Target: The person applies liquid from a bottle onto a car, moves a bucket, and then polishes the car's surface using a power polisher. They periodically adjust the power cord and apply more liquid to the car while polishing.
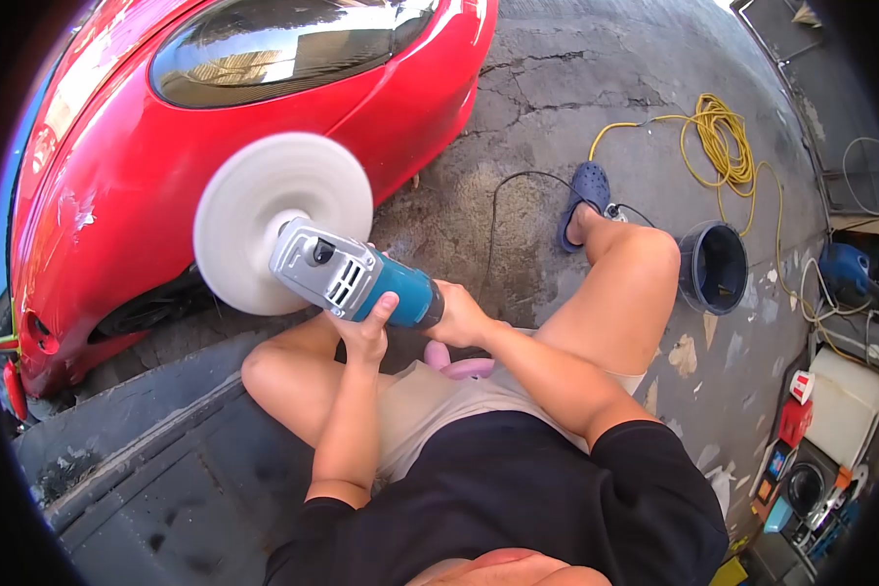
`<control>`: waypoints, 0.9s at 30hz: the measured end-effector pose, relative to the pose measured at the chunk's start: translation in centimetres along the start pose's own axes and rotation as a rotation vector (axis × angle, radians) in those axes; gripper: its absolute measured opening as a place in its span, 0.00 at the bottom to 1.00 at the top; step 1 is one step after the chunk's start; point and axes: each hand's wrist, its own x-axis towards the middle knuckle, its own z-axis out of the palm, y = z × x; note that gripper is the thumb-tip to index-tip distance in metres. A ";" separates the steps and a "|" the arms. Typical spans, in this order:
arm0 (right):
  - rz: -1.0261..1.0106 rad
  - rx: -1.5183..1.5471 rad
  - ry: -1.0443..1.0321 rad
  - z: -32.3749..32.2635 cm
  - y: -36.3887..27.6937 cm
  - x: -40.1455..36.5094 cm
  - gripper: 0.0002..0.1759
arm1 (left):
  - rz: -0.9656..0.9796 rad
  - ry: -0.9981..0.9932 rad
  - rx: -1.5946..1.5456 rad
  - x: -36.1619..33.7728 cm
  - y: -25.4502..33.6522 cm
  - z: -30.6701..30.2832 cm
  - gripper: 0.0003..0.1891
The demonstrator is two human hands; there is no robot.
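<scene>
I sit on the ground beside a red car (pixel 117 176) and hold a teal and grey polisher (pixel 361 278) in both hands. My left hand (pixel 364 332) grips the tool from below, near its grey head. My right hand (pixel 459 314) wraps the rear of the teal body. The tool's round white pad (pixel 264 210) faces the red bumper just below the headlight (pixel 283 44); I cannot tell whether it touches the paint.
A dark bucket (pixel 713 266) stands by my right knee. A coiled yellow cable (pixel 718 137) lies on the cracked concrete beyond it. A black cord (pixel 518 181) runs past my blue clog (pixel 584 195). Boxes and tools crowd the right edge (pixel 811 430). A dark mat (pixel 166 459) is under me.
</scene>
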 end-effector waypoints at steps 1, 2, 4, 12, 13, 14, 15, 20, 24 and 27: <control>0.029 0.013 0.005 -0.1 -0.3 -0.3 0.31 | -0.014 0.002 -0.004 -0.1 0.1 0.1 0.44; 0.054 0.022 0.008 -0.3 -0.7 -0.6 0.31 | -0.024 0.005 -0.011 0.0 0.2 0.1 0.43; 0.125 0.046 0.008 -0.4 -1.5 -0.8 0.29 | -0.070 0.014 -0.023 -0.2 -0.3 0.2 0.42; 0.212 0.094 -0.003 1.1 -1.9 -0.2 0.28 | 0.085 0.154 -0.032 0.9 3.3 1.4 0.39; 0.204 0.079 -0.029 1.3 -1.9 -0.3 0.28 | 0.058 0.148 -0.012 0.8 2.9 0.9 0.42; 0.208 0.063 -0.036 1.5 -1.9 -0.4 0.28 | 0.020 0.125 -0.001 0.7 2.3 0.1 0.44; 0.218 0.046 -0.031 1.3 -1.8 -0.5 0.28 | -0.021 0.090 0.005 0.6 1.6 -0.3 0.47; 0.071 0.116 0.043 2.1 -1.6 -0.6 0.32 | 0.086 0.105 0.063 0.6 1.0 -0.5 0.35; 0.012 0.203 0.031 2.9 -0.4 -0.8 0.36 | 0.148 0.054 0.122 0.4 1.0 -0.6 0.37; 0.010 0.159 0.029 2.5 -0.5 -1.0 0.36 | 0.143 0.073 0.109 0.2 0.3 -0.6 0.38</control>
